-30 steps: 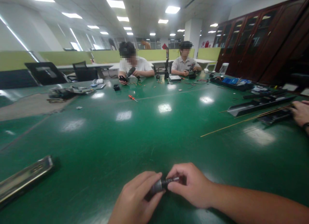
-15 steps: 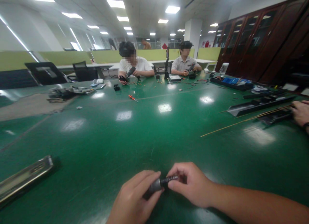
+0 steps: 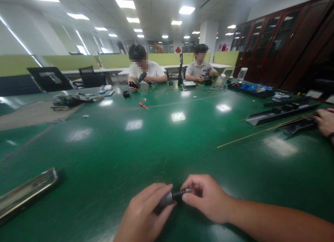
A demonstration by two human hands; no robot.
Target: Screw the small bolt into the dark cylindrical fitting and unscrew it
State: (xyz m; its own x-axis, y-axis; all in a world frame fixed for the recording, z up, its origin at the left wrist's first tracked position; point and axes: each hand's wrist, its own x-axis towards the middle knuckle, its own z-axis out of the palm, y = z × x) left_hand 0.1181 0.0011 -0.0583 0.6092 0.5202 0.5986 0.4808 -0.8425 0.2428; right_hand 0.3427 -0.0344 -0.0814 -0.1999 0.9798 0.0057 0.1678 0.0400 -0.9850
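Note:
Low in the middle of the head view, my left hand (image 3: 146,209) is wrapped around a dark grey cylindrical part (image 3: 167,199). A narrower black shaft (image 3: 178,194) with a metallic, ringed end sticks out of it to the right. The thumb and forefinger of my right hand (image 3: 205,198) close on the tip of that shaft. Both hands hold the part just over the green table (image 3: 146,151). My palm and fingers hide the rear of the cylinder, so its exact kind is unclear.
A long metal-edged housing (image 3: 28,193) lies at the left. Ahead is an orange screwdriver (image 3: 143,106). At right, a co-worker's hand (image 3: 326,121) rests by thin yellow rods (image 3: 245,139) and a dark channel piece (image 3: 276,115). Two people sit across with tools.
Almost nothing differs. The part and both hands have shifted very slightly, with the same grip on it.

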